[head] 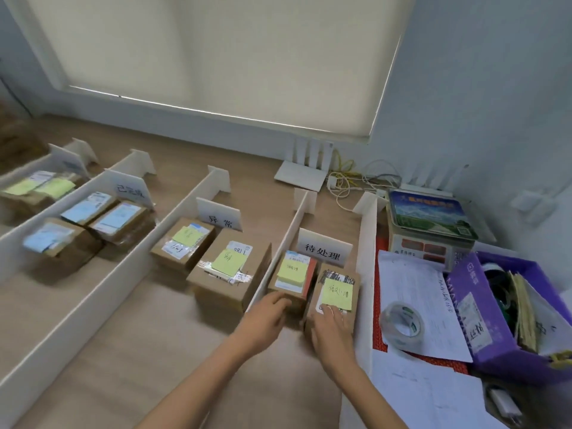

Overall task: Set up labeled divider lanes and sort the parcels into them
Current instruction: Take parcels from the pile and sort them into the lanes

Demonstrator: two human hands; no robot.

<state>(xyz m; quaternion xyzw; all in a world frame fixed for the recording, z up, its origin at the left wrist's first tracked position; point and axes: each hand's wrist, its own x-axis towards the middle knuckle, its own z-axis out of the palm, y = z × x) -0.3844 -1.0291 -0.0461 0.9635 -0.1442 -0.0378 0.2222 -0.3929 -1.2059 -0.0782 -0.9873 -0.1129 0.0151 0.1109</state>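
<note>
Between rightmost white foam dividers (286, 233): left hand (266, 317) curls round red-sided brown cardboard parcel (292, 274), right hand (332, 332) flat on yellow-noted brown carton (337, 292). All visible parcels laned; sorting looks nearly finished.

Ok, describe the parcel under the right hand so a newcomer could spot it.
Go to the rightmost lane, marked by the white sign reading 待处理. Two cardboard parcels sit side by side there; it is the right parcel, nearest the white divider. Unlike its neighbour, its label is scribbled over in black above the yellow note.
</note>
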